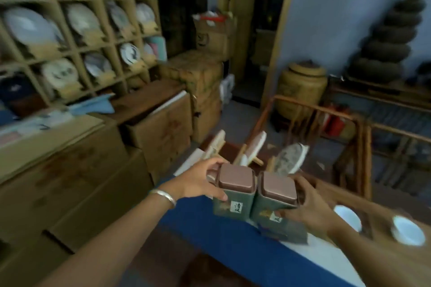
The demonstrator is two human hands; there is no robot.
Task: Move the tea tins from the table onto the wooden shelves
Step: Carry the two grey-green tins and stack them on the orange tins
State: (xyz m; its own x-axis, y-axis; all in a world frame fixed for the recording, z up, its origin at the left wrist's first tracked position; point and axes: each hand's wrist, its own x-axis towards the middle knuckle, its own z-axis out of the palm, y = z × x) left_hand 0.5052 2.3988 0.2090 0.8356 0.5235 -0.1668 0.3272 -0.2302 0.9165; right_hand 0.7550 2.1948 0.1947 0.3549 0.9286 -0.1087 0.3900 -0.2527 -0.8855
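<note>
Green tins [233,198] stood upright side by side, left hand [200,182] and right hand [310,205] gripping one each, shelves [77,30] up-left.

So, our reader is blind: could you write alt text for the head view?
Two hands, left hand and right hand, grip two green square tea tins with brown lids pressed side by side above a blue-edged table; wooden shelves of plates stand left.

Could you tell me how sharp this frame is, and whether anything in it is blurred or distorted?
Head view: the whole frame is smeared by motion blur; the wooden shelves are softest, the two tea tins between left hand and right hand clearest, labels unreadable; wide-angle bending at the edges; dim, even light.
</note>
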